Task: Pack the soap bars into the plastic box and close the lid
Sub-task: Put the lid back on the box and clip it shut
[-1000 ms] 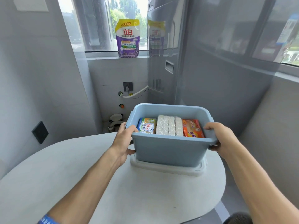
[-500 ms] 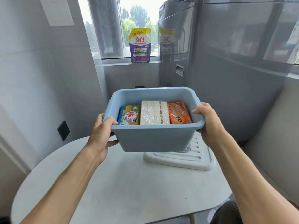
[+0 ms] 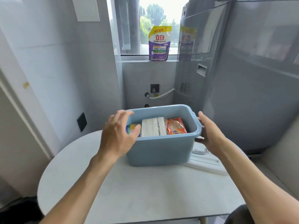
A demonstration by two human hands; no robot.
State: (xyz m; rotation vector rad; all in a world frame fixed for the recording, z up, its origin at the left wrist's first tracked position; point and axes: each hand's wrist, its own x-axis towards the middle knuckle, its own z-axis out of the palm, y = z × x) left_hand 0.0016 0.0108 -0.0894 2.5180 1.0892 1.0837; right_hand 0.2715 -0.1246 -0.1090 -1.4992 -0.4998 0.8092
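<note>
A light blue plastic box (image 3: 161, 151) stands on the white round table (image 3: 137, 191), open at the top. Inside it lie a blue and green soap pack (image 3: 131, 128), a clear-wrapped stack of white soap bars (image 3: 153, 128) and an orange soap pack (image 3: 176, 127). My left hand (image 3: 118, 135) hovers at the box's left rim with fingers spread, holding nothing. My right hand (image 3: 208, 134) is open beside the right handle, off the box. The white lid (image 3: 208, 164) lies flat on the table, right of the box and partly behind it.
A tall grey appliance (image 3: 242, 78) fills the right side. A purple detergent pouch (image 3: 159, 44) stands on the windowsill. A white hose (image 3: 161, 95) and wall sockets sit behind the table. The near part of the table is bare.
The box was lifted off the lid, carried left, and now stands on the table. Both hands have let go of its handles and opened.
</note>
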